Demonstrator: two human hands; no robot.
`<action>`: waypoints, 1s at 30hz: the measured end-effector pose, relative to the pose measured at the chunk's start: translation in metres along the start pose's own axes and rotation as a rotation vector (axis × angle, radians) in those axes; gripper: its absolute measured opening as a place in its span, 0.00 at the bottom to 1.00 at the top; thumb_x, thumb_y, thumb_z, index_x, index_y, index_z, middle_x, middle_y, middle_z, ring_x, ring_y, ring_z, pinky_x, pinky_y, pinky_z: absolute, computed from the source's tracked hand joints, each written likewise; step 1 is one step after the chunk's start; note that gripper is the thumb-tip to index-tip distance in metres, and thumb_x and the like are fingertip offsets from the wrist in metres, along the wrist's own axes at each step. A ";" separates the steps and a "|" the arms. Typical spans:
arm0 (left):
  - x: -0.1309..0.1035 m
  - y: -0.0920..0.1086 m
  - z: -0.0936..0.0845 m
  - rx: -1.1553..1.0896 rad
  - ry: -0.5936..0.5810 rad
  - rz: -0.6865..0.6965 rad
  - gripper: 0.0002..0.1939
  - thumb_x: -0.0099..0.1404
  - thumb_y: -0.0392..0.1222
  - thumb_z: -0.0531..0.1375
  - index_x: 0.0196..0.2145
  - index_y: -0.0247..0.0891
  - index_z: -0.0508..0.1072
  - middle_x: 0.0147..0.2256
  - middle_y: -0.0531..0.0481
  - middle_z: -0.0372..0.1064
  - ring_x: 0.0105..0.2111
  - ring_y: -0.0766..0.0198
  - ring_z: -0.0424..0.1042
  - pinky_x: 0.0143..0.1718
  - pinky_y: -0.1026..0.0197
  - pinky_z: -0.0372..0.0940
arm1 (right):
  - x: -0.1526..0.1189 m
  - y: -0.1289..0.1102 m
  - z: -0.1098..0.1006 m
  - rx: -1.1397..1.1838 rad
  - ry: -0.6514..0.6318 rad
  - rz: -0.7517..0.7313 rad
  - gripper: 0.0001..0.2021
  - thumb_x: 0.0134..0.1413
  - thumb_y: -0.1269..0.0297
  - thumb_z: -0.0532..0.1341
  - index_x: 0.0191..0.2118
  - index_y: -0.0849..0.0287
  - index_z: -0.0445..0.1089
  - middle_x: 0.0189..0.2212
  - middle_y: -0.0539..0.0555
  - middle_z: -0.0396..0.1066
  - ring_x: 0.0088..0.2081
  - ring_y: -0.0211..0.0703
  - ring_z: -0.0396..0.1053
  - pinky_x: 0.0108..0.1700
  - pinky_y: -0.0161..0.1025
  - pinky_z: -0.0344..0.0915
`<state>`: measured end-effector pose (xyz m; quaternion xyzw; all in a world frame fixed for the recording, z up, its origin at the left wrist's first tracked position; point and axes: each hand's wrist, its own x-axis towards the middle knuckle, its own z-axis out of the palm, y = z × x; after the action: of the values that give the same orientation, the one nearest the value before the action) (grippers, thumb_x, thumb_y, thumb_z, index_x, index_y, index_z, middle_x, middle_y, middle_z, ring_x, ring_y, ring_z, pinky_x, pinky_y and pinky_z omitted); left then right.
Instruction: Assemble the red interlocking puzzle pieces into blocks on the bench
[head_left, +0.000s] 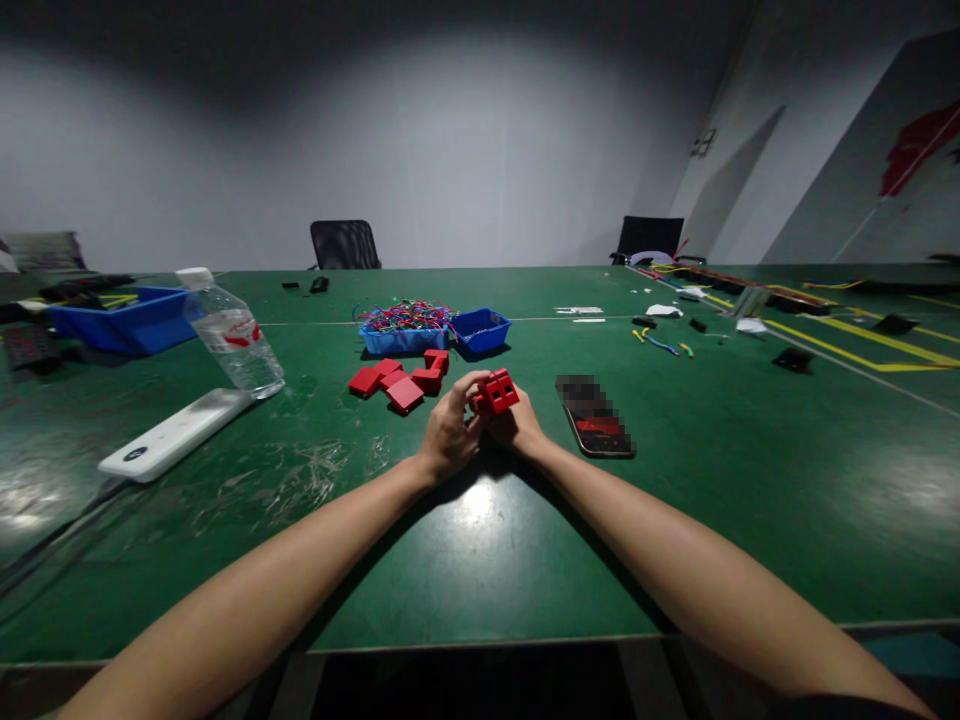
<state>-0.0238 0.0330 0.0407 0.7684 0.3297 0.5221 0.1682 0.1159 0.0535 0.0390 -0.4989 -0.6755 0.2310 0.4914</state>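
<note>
Head view: left hand (pixel 451 425), right hand (pixel 519 422) gripping red block (pixel 499 391); red bottle label (pixel 240 334), lettering illegible.

Glossy green tabletop (pixel 480 570), smooth plastic red block (pixel 498 391), clear plastic bottle (pixel 236 335)

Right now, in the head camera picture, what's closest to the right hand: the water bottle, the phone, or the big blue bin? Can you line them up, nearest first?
From the right hand:
1. Phone, just to its right.
2. Water bottle, well over on the left.
3. Big blue bin, farthest left, beyond the bottle.
</note>
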 end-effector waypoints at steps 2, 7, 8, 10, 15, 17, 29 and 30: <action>-0.003 -0.004 0.002 0.068 -0.033 0.139 0.22 0.60 0.31 0.56 0.52 0.42 0.64 0.45 0.44 0.72 0.40 0.60 0.72 0.44 0.55 0.66 | 0.000 -0.002 0.000 0.052 -0.032 -0.045 0.07 0.47 0.60 0.63 0.31 0.57 0.71 0.29 0.50 0.74 0.32 0.43 0.69 0.36 0.37 0.64; -0.004 -0.002 0.002 0.164 -0.086 0.234 0.26 0.59 0.30 0.55 0.55 0.40 0.59 0.48 0.42 0.68 0.45 0.58 0.70 0.48 0.53 0.67 | 0.000 -0.001 0.001 0.079 -0.033 -0.080 0.08 0.50 0.60 0.60 0.32 0.57 0.71 0.29 0.48 0.74 0.32 0.41 0.69 0.38 0.36 0.64; -0.004 0.000 0.001 0.165 -0.100 0.240 0.28 0.59 0.30 0.55 0.57 0.40 0.57 0.49 0.41 0.68 0.47 0.57 0.70 0.49 0.52 0.66 | 0.000 0.000 0.002 0.077 -0.027 -0.068 0.08 0.50 0.60 0.60 0.32 0.57 0.72 0.29 0.48 0.74 0.32 0.41 0.69 0.38 0.37 0.64; -0.002 0.004 -0.003 0.146 -0.147 0.273 0.31 0.59 0.31 0.55 0.60 0.39 0.55 0.51 0.38 0.66 0.50 0.55 0.68 0.52 0.51 0.65 | 0.001 0.002 0.001 0.089 -0.023 -0.051 0.08 0.49 0.60 0.60 0.33 0.56 0.72 0.30 0.48 0.75 0.33 0.43 0.70 0.38 0.38 0.65; -0.002 0.012 -0.007 0.130 -0.193 0.288 0.34 0.62 0.37 0.57 0.64 0.37 0.53 0.54 0.37 0.65 0.52 0.52 0.67 0.55 0.50 0.62 | 0.004 0.005 0.001 0.169 -0.029 -0.012 0.20 0.43 0.59 0.66 0.45 0.54 0.67 0.35 0.49 0.76 0.37 0.45 0.72 0.44 0.42 0.66; -0.002 0.013 -0.005 0.170 -0.146 0.199 0.31 0.64 0.41 0.57 0.63 0.37 0.55 0.52 0.38 0.68 0.48 0.53 0.68 0.53 0.51 0.62 | 0.004 0.006 0.003 0.210 -0.020 -0.010 0.25 0.40 0.59 0.67 0.47 0.54 0.64 0.36 0.50 0.75 0.37 0.45 0.72 0.43 0.43 0.68; 0.008 -0.004 -0.004 0.121 0.138 -0.321 0.27 0.65 0.52 0.57 0.57 0.34 0.65 0.53 0.37 0.68 0.45 0.54 0.70 0.49 0.52 0.63 | 0.004 0.011 0.013 0.375 -0.091 0.017 0.21 0.38 0.58 0.70 0.40 0.61 0.71 0.36 0.57 0.77 0.39 0.47 0.74 0.44 0.46 0.70; 0.009 -0.006 -0.003 0.064 0.126 -0.377 0.27 0.64 0.54 0.57 0.56 0.33 0.65 0.51 0.37 0.69 0.42 0.55 0.72 0.45 0.54 0.65 | 0.004 0.010 0.013 0.373 -0.084 0.032 0.22 0.37 0.59 0.70 0.41 0.61 0.70 0.36 0.57 0.77 0.39 0.47 0.74 0.44 0.45 0.70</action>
<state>-0.0267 0.0431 0.0450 0.6637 0.4942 0.5177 0.2173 0.1086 0.0640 0.0272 -0.3998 -0.6330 0.3806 0.5428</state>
